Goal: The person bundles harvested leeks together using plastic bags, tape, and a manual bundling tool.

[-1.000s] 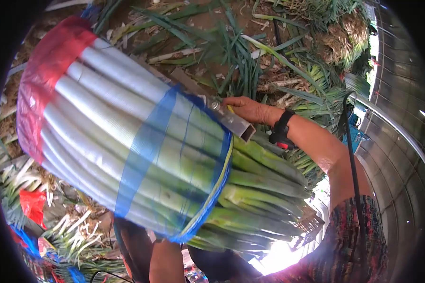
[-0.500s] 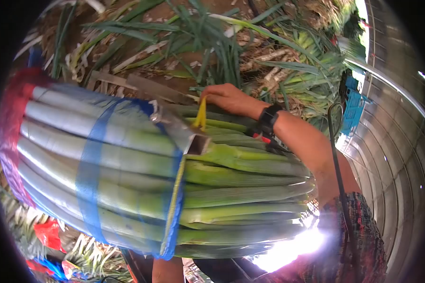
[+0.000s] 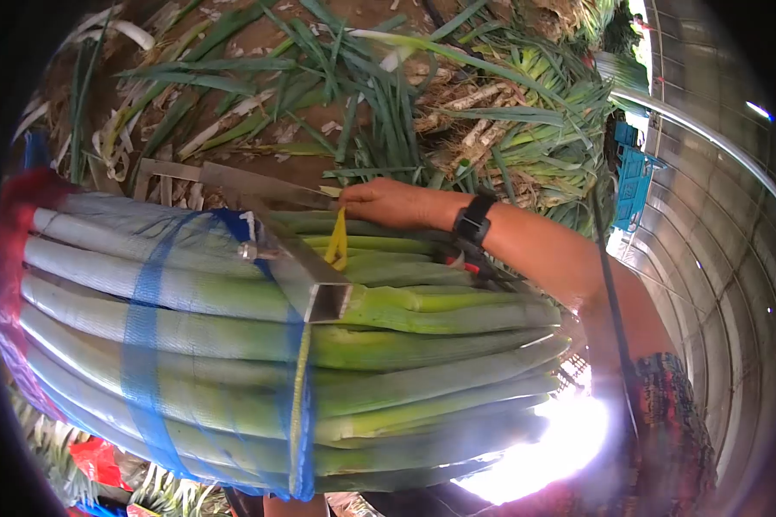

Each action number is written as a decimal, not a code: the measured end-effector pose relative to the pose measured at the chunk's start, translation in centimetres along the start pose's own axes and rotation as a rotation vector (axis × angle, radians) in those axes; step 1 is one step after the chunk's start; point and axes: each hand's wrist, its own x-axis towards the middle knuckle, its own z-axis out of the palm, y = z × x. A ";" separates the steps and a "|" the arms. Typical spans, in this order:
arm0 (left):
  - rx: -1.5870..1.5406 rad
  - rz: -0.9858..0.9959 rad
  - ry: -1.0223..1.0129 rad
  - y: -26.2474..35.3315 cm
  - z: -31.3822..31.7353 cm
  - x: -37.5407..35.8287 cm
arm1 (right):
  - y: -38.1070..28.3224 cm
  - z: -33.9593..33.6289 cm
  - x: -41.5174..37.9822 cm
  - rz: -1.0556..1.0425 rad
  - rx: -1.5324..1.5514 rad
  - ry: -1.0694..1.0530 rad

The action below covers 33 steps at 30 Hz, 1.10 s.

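A large bundle of leeks (image 3: 422, 349) fills the middle of the view, lying sideways. Blue mesh netting (image 3: 151, 336) wraps its white half, with a red end (image 3: 13, 250) at far left and a yellowish cord along the right edge. Over the top lies a square metal tube (image 3: 306, 276), its open end facing me. My right hand (image 3: 375, 204), wearing a black watch, pinches a yellow strap (image 3: 337, 244) just behind the tube. Only part of my left forearm (image 3: 295, 506) shows below the bundle; the left hand itself is hidden.
Loose leek leaves (image 3: 388, 108) and scraps litter the ground behind. More leeks (image 3: 535, 129) are heaped at upper right, near a blue crate (image 3: 634, 189). A curved, ribbed wall (image 3: 716, 215) runs down the right. Red plastic (image 3: 99, 463) lies at lower left.
The view has shifted slightly. The bundle and metal tube appear lower and further left. My right hand has come down and left, still holding the yellow strap.
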 end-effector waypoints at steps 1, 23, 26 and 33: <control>-0.004 0.004 0.000 0.1 -0.1 0.3 | 0.4 0.0 0.3 -0.011 0.003 -0.022; 0.019 0.016 -0.039 0.5 -1.1 3.7 | 1.0 0.8 1.4 0.108 0.484 -0.245; 0.021 0.018 -0.059 0.9 -1.1 4.0 | 0.0 0.4 1.0 0.153 0.529 -0.264; -0.001 0.023 -0.083 1.8 -2.4 3.3 | -4.8 1.1 -2.1 0.212 0.363 -0.071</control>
